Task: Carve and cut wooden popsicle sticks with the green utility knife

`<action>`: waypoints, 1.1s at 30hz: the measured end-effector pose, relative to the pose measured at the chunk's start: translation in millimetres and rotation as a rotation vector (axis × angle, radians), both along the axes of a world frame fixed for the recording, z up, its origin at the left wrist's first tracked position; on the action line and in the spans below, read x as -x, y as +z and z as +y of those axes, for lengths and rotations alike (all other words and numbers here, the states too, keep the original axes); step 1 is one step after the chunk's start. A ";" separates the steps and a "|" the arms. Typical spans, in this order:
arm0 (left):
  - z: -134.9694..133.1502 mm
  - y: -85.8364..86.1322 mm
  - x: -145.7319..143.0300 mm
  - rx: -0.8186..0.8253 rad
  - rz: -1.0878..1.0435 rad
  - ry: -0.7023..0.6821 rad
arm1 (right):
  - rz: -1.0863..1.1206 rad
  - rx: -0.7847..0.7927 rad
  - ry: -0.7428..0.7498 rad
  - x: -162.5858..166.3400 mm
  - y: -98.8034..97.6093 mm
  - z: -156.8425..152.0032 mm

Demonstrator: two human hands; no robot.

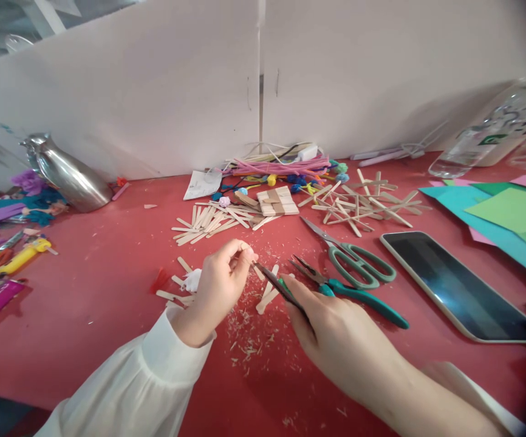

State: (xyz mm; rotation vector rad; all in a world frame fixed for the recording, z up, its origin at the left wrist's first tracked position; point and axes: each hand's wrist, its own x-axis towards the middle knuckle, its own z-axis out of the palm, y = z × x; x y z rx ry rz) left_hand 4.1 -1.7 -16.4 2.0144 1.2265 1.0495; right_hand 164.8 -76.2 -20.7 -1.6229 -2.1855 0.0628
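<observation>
My left hand (226,282) is closed in a pinch on a wooden craft stick, nearly all of it hidden by the fingers. In my right hand (331,331) is a craft knife (277,284) with a dark blade and a bit of green on its handle. The blade's tip reaches the fingertips of my left hand. Pale wood shavings (251,340) are scattered on the red table beneath. A few cut sticks (268,297) lie behind the knife. More sticks and a white crumpled piece (192,280) lie beside my left wrist.
Teal-handled pliers (358,294), green-handled scissors (358,261) and a phone (461,285) lie to the right. Behind are loose craft sticks (215,221), a small wooden panel (277,201) and pink pipe cleaners (281,167). A metal jug (74,179) stands left; coloured paper (504,209) lies right.
</observation>
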 end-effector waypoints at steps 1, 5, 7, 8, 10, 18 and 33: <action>1.0 -0.7 0.5 0.005 -0.012 0.005 | 0.000 -0.012 -0.001 -0.4 -0.1 0.1; 5.6 -2.9 2.3 0.039 -0.052 0.020 | 0.016 -0.025 -0.007 -2.6 1.4 0.1; 6.6 -3.1 2.4 0.055 -0.072 0.018 | 0.022 -0.008 -0.005 -3.4 2.4 0.1; 6.6 -3.0 2.2 0.062 -0.084 0.013 | 0.024 0.001 -0.004 -3.7 2.7 0.2; 5.7 -2.4 1.7 0.075 -0.104 0.001 | 0.029 0.022 0.000 -4.0 2.9 0.7; 0.2 0.2 -0.4 0.085 -0.158 0.001 | 0.049 0.060 -0.023 -2.9 4.2 1.5; -5.3 1.8 -9.0 0.130 -0.445 0.083 | 0.544 0.393 -0.031 3.3 18.5 1.8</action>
